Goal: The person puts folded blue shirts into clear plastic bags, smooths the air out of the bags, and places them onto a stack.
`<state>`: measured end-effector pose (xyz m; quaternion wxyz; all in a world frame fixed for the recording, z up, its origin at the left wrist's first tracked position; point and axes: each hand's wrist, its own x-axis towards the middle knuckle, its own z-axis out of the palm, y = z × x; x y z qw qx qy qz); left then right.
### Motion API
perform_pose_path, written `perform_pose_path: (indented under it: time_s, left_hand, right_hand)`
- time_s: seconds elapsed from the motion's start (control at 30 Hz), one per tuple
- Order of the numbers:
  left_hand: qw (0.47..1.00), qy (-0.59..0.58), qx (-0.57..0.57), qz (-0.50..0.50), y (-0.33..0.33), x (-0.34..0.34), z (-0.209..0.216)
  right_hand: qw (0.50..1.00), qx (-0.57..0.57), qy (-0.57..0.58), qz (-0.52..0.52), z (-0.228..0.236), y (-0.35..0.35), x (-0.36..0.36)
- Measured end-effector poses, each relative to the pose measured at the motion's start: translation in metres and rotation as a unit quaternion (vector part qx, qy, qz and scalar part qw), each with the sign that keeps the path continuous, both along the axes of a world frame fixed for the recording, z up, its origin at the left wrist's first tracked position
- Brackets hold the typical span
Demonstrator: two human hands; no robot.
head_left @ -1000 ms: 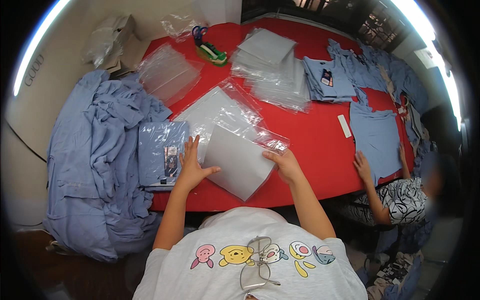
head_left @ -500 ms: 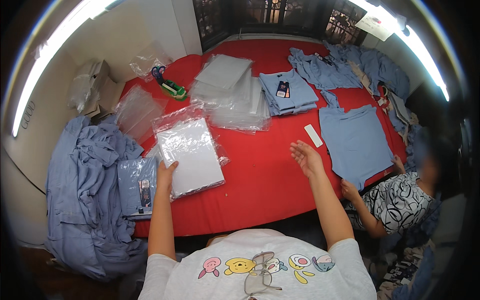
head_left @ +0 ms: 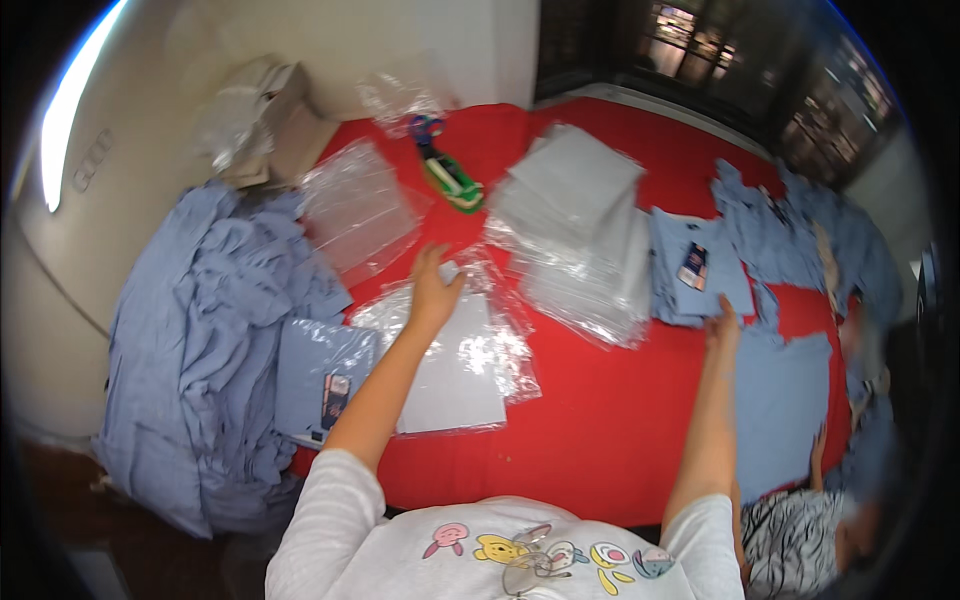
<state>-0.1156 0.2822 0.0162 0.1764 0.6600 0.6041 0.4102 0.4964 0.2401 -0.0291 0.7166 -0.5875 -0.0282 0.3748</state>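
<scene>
My left hand (head_left: 434,297) is at the top edge of a clear plastic bag (head_left: 480,340) with a white sheet (head_left: 455,385) in it; its fingers bend round the bag's edge, where a small white bit shows. To the right, my right hand (head_left: 724,325) grips the near edge of a folded light-blue shirt (head_left: 680,295), thumb on top. A dark hang tag (head_left: 693,266) lies on that shirt. Close to my left forearm lies a bagged blue shirt (head_left: 315,365) with a tag.
Stacked clear bags (head_left: 575,215) fill the middle back of the red table (head_left: 590,440). A green tape dispenser (head_left: 455,188), loose bags (head_left: 362,205) and a carton (head_left: 290,110) stand at left. A heap of blue garments (head_left: 200,370) hangs left. At right, a co-worker (head_left: 795,535) is beside a spread blue garment (head_left: 785,410).
The view has turned left. My left hand has gone from the bag's left side to its top edge. My empty right hand has reached to the folded shirt and taken hold.
</scene>
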Motion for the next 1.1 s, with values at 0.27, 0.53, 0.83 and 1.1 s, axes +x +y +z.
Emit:
perform_pose_path:
  time_s: [0.27,0.53,0.83,1.1]
  left_hand:
    - [0.942,0.281,0.067,0.169,0.158,-0.103,-0.045]
    - [0.936,0.248,-0.124,0.217,0.169,-0.245,-0.051]
    - [0.958,0.058,0.225,0.170,0.037,-0.176,0.076]
    - [0.931,-0.365,0.009,-0.027,-0.215,-0.022,0.089]
  right_hand:
    - [0.995,-0.047,0.006,0.084,0.012,0.012,0.017]
    - [0.991,0.096,0.085,0.033,0.020,-0.059,-0.040]
    - [0.978,0.141,0.146,0.051,0.011,-0.192,-0.134]
    - [0.949,0.003,0.310,0.049,-0.015,-0.386,-0.277]
